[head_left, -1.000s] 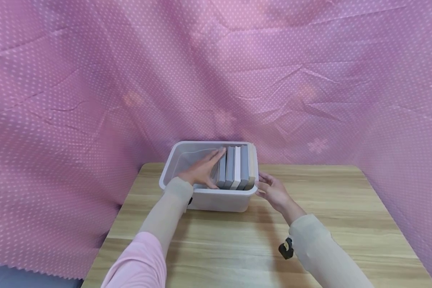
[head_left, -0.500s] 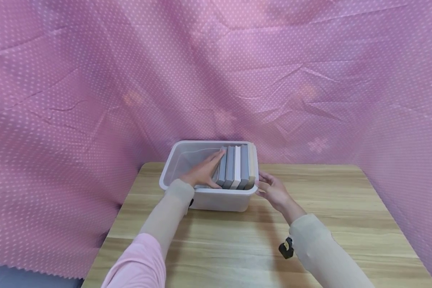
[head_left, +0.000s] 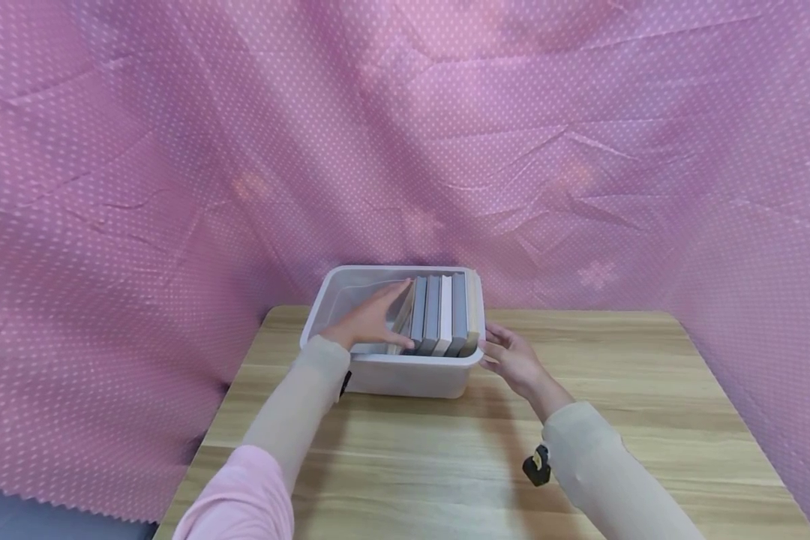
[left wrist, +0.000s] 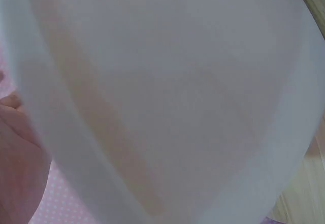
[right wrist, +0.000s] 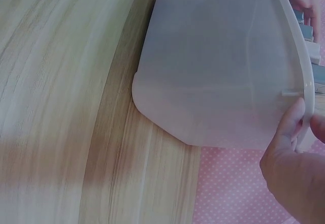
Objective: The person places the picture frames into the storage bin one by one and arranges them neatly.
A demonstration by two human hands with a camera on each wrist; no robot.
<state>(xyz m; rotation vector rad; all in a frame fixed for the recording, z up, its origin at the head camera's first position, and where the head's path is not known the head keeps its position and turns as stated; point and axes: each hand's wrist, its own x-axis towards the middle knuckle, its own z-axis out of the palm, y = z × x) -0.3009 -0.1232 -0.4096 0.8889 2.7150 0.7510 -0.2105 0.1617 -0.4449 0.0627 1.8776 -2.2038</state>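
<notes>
A translucent white plastic bin (head_left: pixel 405 375) stands on the table, with a row of books (head_left: pixel 439 315) upright in its right half. Several spines are grey, one is white and one is beige at the right end. My left hand (head_left: pixel 367 319) reaches inside, thumb and fingers spread along a thin pale book (head_left: pixel 400 322) that leans at the row's left end. In the left wrist view the bin wall (left wrist: pixel 193 102) covers most of that hand's work. At the right end, my right hand (head_left: pixel 513 364) grips the bin's rim; the right wrist view shows thumb and finger (right wrist: pixel 290 120) on it.
The wooden table (head_left: pixel 634 397) extends to the right and in front of the bin. A pink dotted curtain (head_left: pixel 405 150) hangs close behind the bin and along both sides of the table.
My left hand has drawn slightly to the left, away from the upright row, and the thin leaning book now shows beside it. The right hand and the bin have stayed nearly still.
</notes>
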